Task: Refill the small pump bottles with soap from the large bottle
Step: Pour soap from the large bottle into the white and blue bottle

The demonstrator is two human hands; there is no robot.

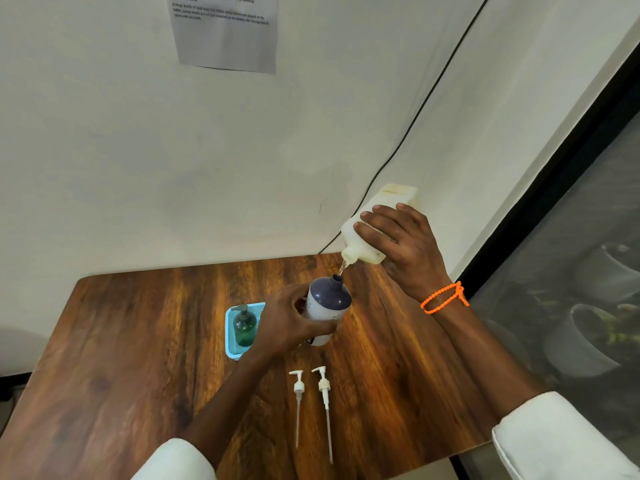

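My right hand (403, 247) grips the large cream soap bottle (382, 216), tipped mouth-down, and a thin stream of soap runs from it into the open neck of a small white bottle with a dark blue shoulder (327, 304). My left hand (289, 320) holds that small bottle, tilted toward the large one, above the wooden table (138, 341). Two white pump heads (298, 386) (324, 386) with long tubes lie on the table in front of me. A green pump bottle (245, 327) with its pump fitted stands in a light blue tray (229, 341).
The table is pushed against a white wall with a taped paper sheet (225, 32) and a black cable (415, 116) running down to the table's back edge. A dark glass pane (571, 289) borders the table's right side.
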